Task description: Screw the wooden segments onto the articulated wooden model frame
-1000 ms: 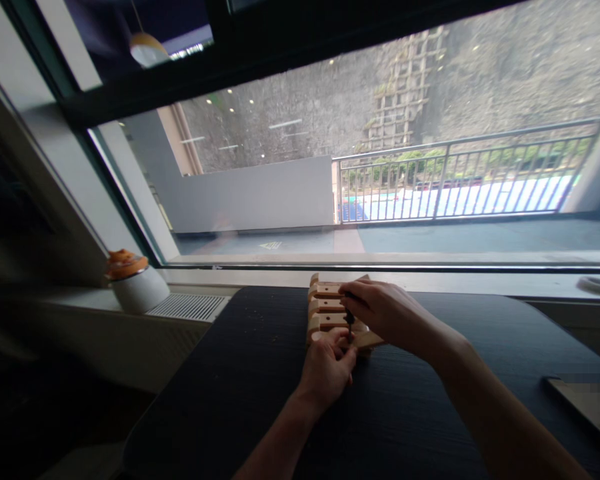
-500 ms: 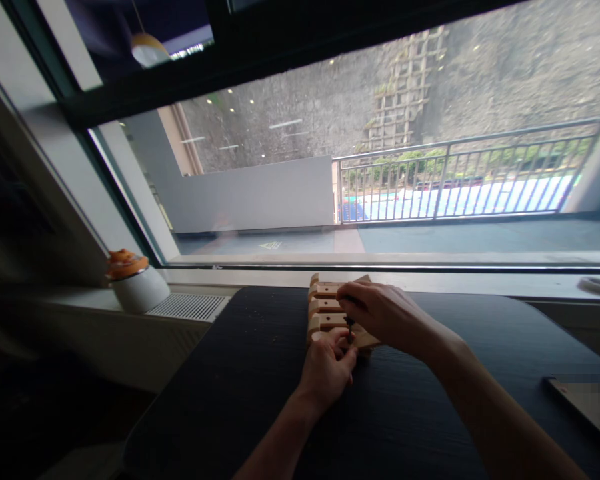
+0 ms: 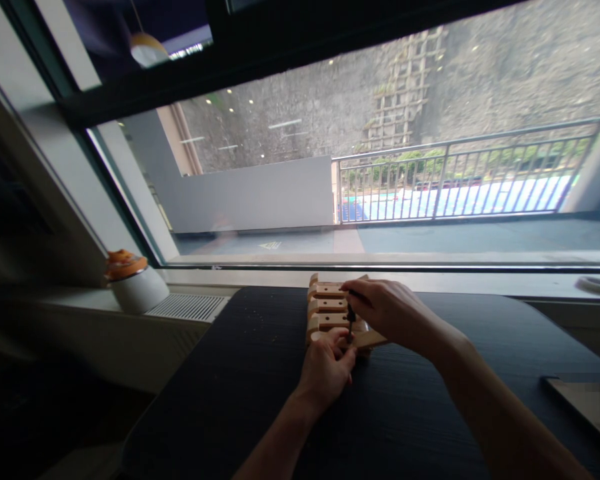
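A pale wooden slatted piece (image 3: 326, 305) with rounded ends and small dark holes lies on the dark table. My right hand (image 3: 380, 303) is closed around a dark screwdriver (image 3: 351, 313) above its right side, the shaft pointing down. At the near end, my left hand (image 3: 329, 363) grips the wood, thumb and fingers close about the screwdriver's tip. The tip itself and any screw under it are hidden by those fingers. A flat wooden strip (image 3: 373, 339) sticks out to the right beneath my right hand.
The dark table (image 3: 220, 387) stands against a window sill. A white pot with an orange top (image 3: 135, 283) is on the left ledge beside a vent grille (image 3: 187, 307). A dark-edged flat object (image 3: 585, 407) lies at right; a roll of tape (image 3: 594, 285) rests on the sill.
My right hand has turned a little and shifted slightly right, so more of the screwdriver shows. The left hand and the wooden piece stay in place.
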### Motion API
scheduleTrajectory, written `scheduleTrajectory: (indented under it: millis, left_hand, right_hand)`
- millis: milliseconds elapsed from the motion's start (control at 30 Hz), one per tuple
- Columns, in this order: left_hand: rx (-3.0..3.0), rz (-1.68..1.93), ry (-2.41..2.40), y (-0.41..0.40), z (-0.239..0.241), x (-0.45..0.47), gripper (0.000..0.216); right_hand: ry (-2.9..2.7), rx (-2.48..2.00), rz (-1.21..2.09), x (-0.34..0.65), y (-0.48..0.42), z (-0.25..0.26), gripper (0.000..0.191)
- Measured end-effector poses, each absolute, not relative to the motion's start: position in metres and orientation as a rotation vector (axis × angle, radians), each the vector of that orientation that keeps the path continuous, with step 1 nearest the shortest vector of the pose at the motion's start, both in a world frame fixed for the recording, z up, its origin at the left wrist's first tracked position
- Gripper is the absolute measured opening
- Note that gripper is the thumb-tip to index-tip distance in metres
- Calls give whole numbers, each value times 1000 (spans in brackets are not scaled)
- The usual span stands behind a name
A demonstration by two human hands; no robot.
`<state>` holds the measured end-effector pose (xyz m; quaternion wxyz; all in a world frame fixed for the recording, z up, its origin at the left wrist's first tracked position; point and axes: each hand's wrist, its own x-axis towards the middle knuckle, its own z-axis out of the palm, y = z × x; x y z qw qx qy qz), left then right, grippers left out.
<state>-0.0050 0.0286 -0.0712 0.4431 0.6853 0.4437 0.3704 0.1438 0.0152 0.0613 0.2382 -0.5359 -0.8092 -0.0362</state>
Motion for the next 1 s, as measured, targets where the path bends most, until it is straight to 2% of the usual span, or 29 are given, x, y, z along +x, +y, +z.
scheduleTrajectory:
  millis: [467,1000]
  left_hand:
    - [1683,923,1090,26,-65,-4,27]
    - [1720,933,1119,28,-70,-6,31]
  right_hand:
    - [-2272,-1469,-82,133,6,65,32]
    - [-2222,-1566,-52,141,11,64,22]
